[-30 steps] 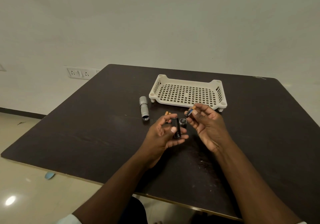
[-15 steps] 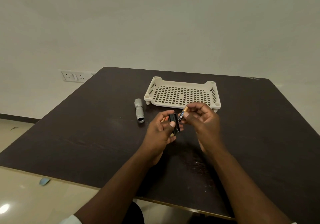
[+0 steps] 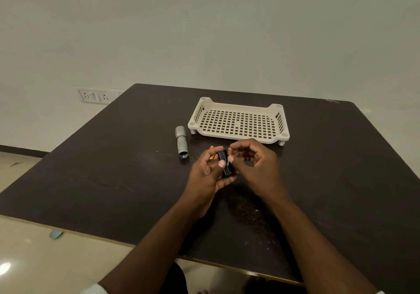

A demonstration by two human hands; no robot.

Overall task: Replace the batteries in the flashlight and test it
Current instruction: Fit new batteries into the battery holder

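Two hands are in view: the left hand (image 3: 208,172) and the right hand (image 3: 256,168), close together over the counter (image 3: 113,180). Between them is one black battery holder (image 3: 225,163), gripped by the left hand. One battery (image 3: 230,151) with a copper-coloured end sits at the right hand's fingertips, against the holder. At least two more batteries (image 3: 212,151) lie just beyond the left hand, partly hidden, so their exact count is unclear. One silver flashlight body (image 3: 181,142) lies beyond and left of the left hand. One cream perforated tray (image 3: 238,121) stands beyond both hands.
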